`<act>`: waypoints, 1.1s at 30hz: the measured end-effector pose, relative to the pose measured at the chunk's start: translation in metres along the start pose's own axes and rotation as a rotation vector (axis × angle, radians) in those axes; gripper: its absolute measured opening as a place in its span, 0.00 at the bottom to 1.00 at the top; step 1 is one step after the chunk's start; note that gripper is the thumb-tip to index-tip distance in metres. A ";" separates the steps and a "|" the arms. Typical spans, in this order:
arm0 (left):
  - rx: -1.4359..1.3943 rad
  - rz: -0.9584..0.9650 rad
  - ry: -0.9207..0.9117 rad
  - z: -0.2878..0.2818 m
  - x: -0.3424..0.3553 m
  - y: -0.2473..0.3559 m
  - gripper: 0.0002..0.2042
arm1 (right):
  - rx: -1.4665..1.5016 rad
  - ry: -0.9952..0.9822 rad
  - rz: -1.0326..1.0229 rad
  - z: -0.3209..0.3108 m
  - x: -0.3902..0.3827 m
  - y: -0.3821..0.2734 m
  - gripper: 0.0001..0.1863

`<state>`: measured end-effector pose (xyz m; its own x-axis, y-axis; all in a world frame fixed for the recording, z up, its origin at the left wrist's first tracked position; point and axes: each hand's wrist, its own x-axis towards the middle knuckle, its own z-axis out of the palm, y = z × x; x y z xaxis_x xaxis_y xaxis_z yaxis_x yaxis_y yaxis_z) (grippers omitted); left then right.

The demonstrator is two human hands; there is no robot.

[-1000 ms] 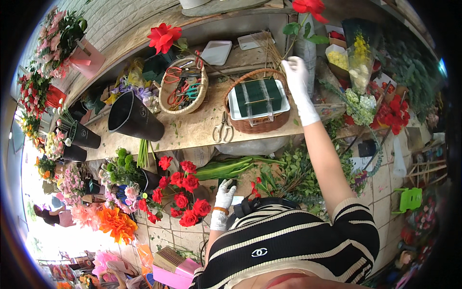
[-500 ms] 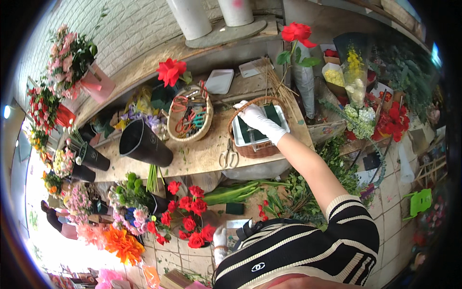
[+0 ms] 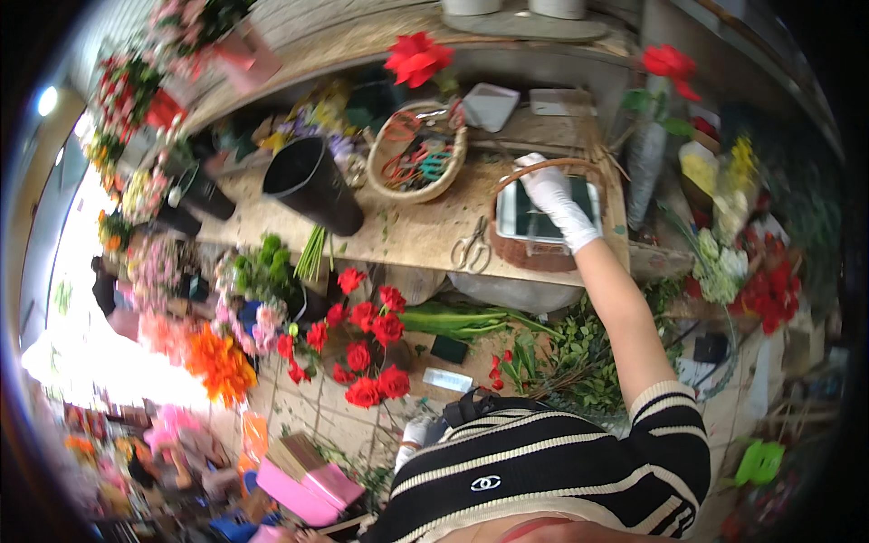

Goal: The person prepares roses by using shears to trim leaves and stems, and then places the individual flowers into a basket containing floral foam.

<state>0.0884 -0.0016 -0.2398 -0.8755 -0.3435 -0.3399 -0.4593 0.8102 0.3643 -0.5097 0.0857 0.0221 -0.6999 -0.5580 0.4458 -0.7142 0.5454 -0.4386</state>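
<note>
My right hand (image 3: 546,188), in a white glove, reaches over a brown wicker basket (image 3: 534,257) on the wooden workbench. Its fingers are curled at the basket's arched handle (image 3: 579,164) and look closed on it. Inside the basket sits a white-rimmed tray (image 3: 536,234) with dark green blocks, partly covered by my hand. My left hand (image 3: 414,433), also gloved in white, hangs low beside my body near several red roses (image 3: 362,353); its fingers are blurred. Scissors (image 3: 472,246) lie on the bench just left of the basket.
Left along the bench are a tool basket (image 3: 418,185) and a tilted black bucket (image 3: 312,185). A red rose (image 3: 670,68) stands in a grey vase (image 3: 646,167) at the right. Cut greenery (image 3: 588,353) lies below the bench. A green stool (image 3: 759,462) is far right.
The view has shifted, so the bench and its contents appear farther right and higher. My right hand remains at the basket handle, and my left hand stays low by my side.
</note>
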 end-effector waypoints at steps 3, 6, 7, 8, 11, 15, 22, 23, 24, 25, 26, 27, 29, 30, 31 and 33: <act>-0.183 -0.121 0.015 0.030 -0.007 -0.020 0.10 | 0.056 -0.047 0.095 0.004 0.002 0.009 0.14; -0.799 -0.591 -0.028 0.108 -0.017 -0.059 0.11 | 0.070 -0.035 -0.048 -0.010 -0.004 0.004 0.15; -0.404 -0.545 -0.122 0.120 -0.021 -0.072 0.12 | 0.006 -0.005 -0.131 -0.013 -0.003 0.000 0.14; -0.241 -0.504 -0.128 0.144 -0.043 -0.105 0.12 | 0.025 0.023 -0.230 0.004 0.004 0.031 0.13; -0.326 -0.730 -0.250 0.131 -0.012 -0.067 0.15 | 0.137 0.084 -0.199 0.014 0.007 0.046 0.12; -0.282 -0.619 -0.252 0.097 0.001 -0.026 0.16 | 0.145 -0.021 -0.148 0.022 0.013 0.040 0.11; -0.139 -0.622 -0.175 0.088 0.014 -0.036 0.16 | 0.173 -0.019 -0.129 0.027 0.019 0.054 0.10; -0.109 -0.571 -0.178 0.092 0.017 -0.032 0.17 | 0.223 0.007 -0.094 0.018 0.014 0.044 0.10; -0.119 -0.507 -0.244 0.069 0.020 -0.014 0.18 | 0.180 0.028 -0.114 0.016 0.013 0.042 0.10; -0.113 -0.437 -0.309 0.040 0.022 -0.002 0.19 | 0.140 0.059 -0.125 0.013 0.011 0.046 0.11; -0.137 -0.464 -0.242 0.063 0.015 -0.017 0.20 | 0.202 0.069 -0.109 0.019 0.012 0.043 0.11; -0.210 -0.572 -0.197 0.089 0.011 -0.030 0.20 | 0.222 0.044 -0.106 0.021 0.014 0.042 0.10; -0.358 -0.779 -0.101 0.120 0.004 -0.039 0.19 | 0.252 -0.005 -0.105 0.023 0.016 0.039 0.10; -0.423 -0.774 -0.121 0.115 0.005 -0.038 0.20 | 0.184 0.022 -0.154 0.023 0.017 0.041 0.12; -0.364 -0.718 -0.128 0.097 0.009 -0.025 0.18 | 0.146 0.023 -0.161 0.020 0.017 0.047 0.12; -0.153 -0.550 -0.278 0.048 0.014 -0.002 0.16 | 0.090 0.019 -0.175 0.017 0.017 0.059 0.12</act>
<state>0.0844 0.0144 -0.2869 -0.4434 -0.5372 -0.7175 -0.8649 0.4666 0.1852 -0.5638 0.0976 -0.0095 -0.5655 -0.6274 0.5354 -0.8226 0.3823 -0.4209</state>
